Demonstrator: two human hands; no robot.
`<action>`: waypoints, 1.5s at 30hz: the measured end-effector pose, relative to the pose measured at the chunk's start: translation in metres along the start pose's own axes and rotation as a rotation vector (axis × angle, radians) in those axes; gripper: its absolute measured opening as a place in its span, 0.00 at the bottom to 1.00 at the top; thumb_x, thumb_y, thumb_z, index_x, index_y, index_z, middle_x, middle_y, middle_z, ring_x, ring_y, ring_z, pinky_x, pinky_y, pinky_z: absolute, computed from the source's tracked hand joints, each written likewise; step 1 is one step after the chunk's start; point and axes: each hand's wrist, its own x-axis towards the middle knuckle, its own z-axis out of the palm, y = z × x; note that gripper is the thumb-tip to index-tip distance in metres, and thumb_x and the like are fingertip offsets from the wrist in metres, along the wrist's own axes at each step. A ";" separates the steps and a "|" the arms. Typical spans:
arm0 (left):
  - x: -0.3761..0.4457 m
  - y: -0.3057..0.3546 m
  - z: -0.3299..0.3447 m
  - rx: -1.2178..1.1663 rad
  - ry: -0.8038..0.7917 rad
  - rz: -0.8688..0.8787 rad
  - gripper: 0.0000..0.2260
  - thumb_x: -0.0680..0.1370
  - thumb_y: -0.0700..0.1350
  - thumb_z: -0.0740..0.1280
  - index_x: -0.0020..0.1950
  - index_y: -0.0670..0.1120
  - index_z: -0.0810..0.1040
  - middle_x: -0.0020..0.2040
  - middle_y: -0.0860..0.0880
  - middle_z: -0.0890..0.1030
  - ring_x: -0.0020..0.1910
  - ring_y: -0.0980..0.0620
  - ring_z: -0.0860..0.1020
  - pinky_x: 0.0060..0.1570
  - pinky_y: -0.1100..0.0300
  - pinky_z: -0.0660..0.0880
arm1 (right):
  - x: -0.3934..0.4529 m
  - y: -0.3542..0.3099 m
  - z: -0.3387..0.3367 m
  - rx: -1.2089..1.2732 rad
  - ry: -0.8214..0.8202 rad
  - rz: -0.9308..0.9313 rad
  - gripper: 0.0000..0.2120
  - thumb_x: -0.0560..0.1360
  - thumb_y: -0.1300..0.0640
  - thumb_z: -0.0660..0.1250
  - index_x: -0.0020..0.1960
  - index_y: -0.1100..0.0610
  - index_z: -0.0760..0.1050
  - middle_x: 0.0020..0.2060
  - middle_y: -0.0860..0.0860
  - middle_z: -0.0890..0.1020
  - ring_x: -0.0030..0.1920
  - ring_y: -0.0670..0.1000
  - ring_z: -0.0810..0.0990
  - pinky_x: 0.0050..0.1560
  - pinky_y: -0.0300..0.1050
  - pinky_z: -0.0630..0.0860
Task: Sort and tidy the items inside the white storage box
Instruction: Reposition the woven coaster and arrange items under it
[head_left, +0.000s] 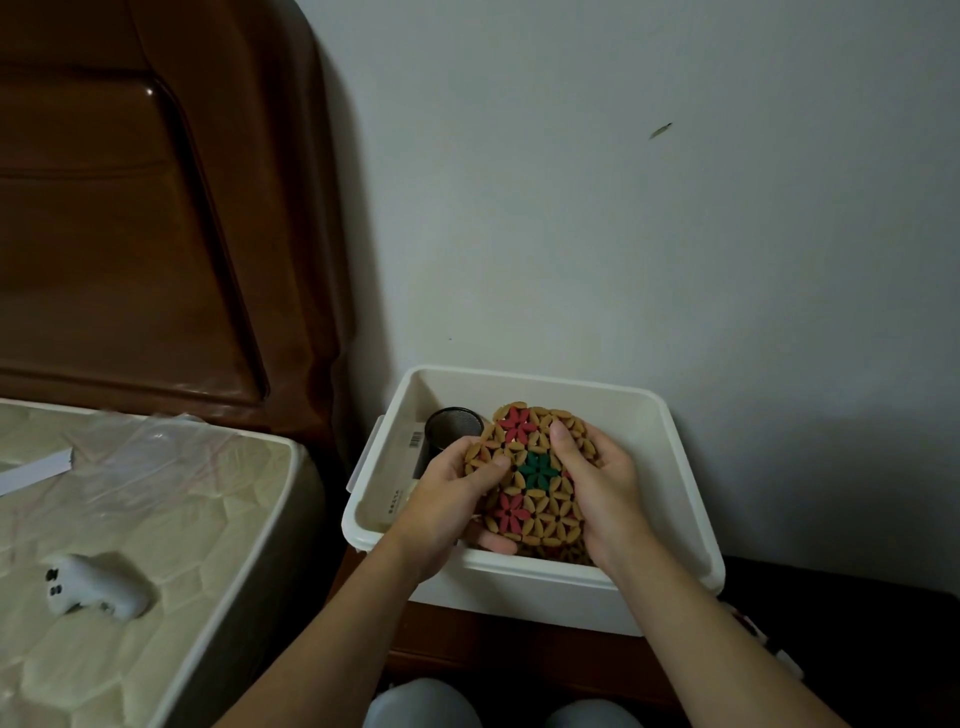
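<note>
The left hand (457, 499) and right hand (597, 483) are both gripping the round beaded mat (535, 478) by its opposite edges, over the white storage box (685, 467). It is probably light, bendable, bumpy; edge grips suit it. A black mesh cup (452, 426) is standing inside.

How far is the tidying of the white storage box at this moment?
Nothing looks finished yet. In hand: the left hand and right hand both grip a round woven mat with red and green flowers, above the white storage box. Left: a black mesh cup and a flat white package with a barcode lie at the box's left side, unsorted. What lies under the mat is hidden.
</note>
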 end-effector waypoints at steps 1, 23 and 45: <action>0.000 0.000 0.001 0.003 0.009 0.003 0.13 0.83 0.48 0.70 0.66 0.48 0.77 0.59 0.43 0.86 0.56 0.38 0.86 0.31 0.49 0.85 | 0.000 0.000 0.000 -0.007 -0.002 -0.017 0.19 0.74 0.40 0.78 0.60 0.48 0.84 0.55 0.52 0.88 0.56 0.54 0.88 0.56 0.58 0.85; 0.011 -0.014 0.003 0.072 0.529 0.263 0.10 0.84 0.49 0.67 0.65 0.55 0.75 0.59 0.50 0.82 0.50 0.45 0.86 0.32 0.45 0.84 | 0.042 0.030 -0.036 -1.296 -0.255 0.162 0.35 0.73 0.44 0.76 0.75 0.51 0.67 0.70 0.54 0.71 0.71 0.57 0.72 0.69 0.53 0.74; 0.014 -0.014 0.004 0.059 0.563 0.231 0.10 0.84 0.50 0.67 0.65 0.55 0.74 0.58 0.51 0.81 0.48 0.46 0.87 0.32 0.47 0.84 | 0.062 0.023 -0.051 -1.128 -0.102 0.242 0.16 0.75 0.49 0.79 0.55 0.59 0.83 0.53 0.56 0.86 0.52 0.54 0.83 0.52 0.46 0.81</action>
